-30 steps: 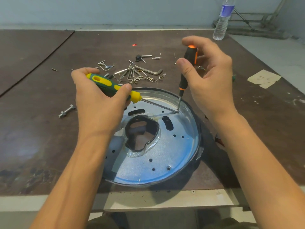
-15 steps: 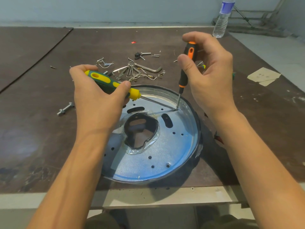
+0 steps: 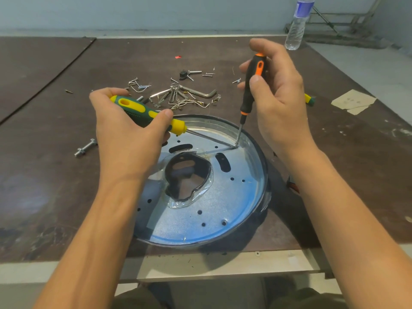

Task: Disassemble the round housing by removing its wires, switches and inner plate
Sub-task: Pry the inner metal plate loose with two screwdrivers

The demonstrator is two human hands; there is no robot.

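Dark brown board covers the worktable (image 3: 55, 186) before you, and one round metal housing (image 3: 223, 210) lies flat on it near the front edge, between your forearms, open side up. Its galvanised floor has one irregular central cut-out edged with clear film. You hold two screwdrivers. Your left hand (image 3: 127, 139) is wrapped around the green-and-yellow screwdriver (image 3: 142, 110), whose shaft slopes low across the housing. Your right hand (image 3: 281, 97) pinches the black-and-orange screwdriver (image 3: 250, 85) nearly upright, thumb and fingers round its handle. Both tips meet at one spot on the housing floor, just inside the far right wall. Beyond the housing lie a scatter of loose screws and wire clips (image 3: 178, 98) and one hex key (image 3: 200, 93). One bolt (image 3: 85, 147) rests to the left. One yellow-and-green handle end (image 3: 309, 99) shows behind your right hand, near one cardboard scrap (image 3: 353, 101). One water bottle (image 3: 297, 25) stands far off on the right.
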